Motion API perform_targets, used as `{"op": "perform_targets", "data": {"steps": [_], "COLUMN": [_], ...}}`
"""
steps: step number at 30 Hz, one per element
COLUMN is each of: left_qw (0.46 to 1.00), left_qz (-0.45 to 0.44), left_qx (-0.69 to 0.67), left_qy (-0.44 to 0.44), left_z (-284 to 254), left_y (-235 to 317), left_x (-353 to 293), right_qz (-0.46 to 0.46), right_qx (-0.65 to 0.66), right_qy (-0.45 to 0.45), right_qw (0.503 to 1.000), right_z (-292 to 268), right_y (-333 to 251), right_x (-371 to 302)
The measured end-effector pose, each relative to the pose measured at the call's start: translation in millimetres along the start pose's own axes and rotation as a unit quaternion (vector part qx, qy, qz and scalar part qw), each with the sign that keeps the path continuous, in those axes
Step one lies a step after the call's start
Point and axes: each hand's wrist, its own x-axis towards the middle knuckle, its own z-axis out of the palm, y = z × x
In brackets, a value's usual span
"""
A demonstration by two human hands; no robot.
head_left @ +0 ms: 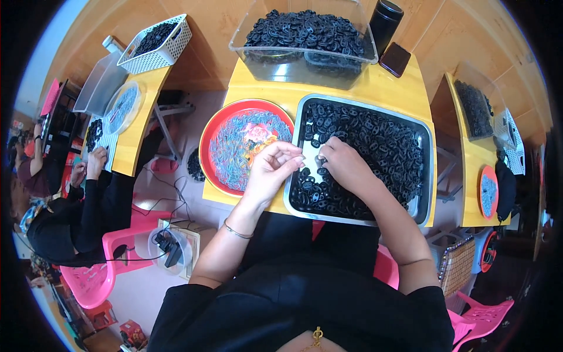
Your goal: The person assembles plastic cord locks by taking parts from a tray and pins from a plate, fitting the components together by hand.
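Observation:
My left hand [271, 171] is above the gap between a round red plate and a metal tray, its thumb and forefinger pinched together. What sits at those fingertips is too small to make out. My right hand [346, 166] reaches over the metal tray [359, 218], with bent fingers close to a bare patch of its bottom. A dark bit shows at its fingertips, seemingly one of the small black oval pieces [375, 138] that fill the tray. Many thin bluish and clear slivers [231, 146] lie on the red plate [206, 138], over a printed flower pattern.
Behind the tray stands a clear bin [281, 67] heaped with black pieces, beside a black cylinder [385, 26] and a dark phone-like slab [395, 60]. At the left, another person [76, 217] sits at a yellow table [138, 129]. A pink chair [111, 258] and cables are there too.

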Motion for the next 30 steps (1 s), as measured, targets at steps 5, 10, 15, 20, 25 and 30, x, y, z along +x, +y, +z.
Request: {"op": "perform_targets", "data": {"steps": [5,10,15,20,25,30], "left_qw": [0.999,0.999,1.0,1.0,1.0,0.999], "left_qz": [0.006,0.006,0.008,0.008,0.013,0.029], "left_qx": [0.027,0.033,0.022,0.012,0.007,0.005], "left_qy": [0.016,0.012,0.009,0.006,0.008,0.026], "left_z": [7,6,5,5,3,3], "left_y": [-2,-3,-2,-3,-4,-2], "left_x": [0,-1,-3,-6,-9,-12], "right_qz": [-0.02,-0.029,-0.041,-0.086,-0.083,-0.068], "right_qx": [0.023,0.032,0.023,0.054,0.004,-0.028], "right_qy": [-0.003,0.002,-0.031,-0.051,-0.099,-0.104], "right_qw": [1.0,0.999,0.998,0.993,0.992,0.992], "right_z": [-4,0,-3,-10,-18,-17], "right_y": [2,6,8,18,18,18], "right_x": [1,10,16,23,27,27]}}
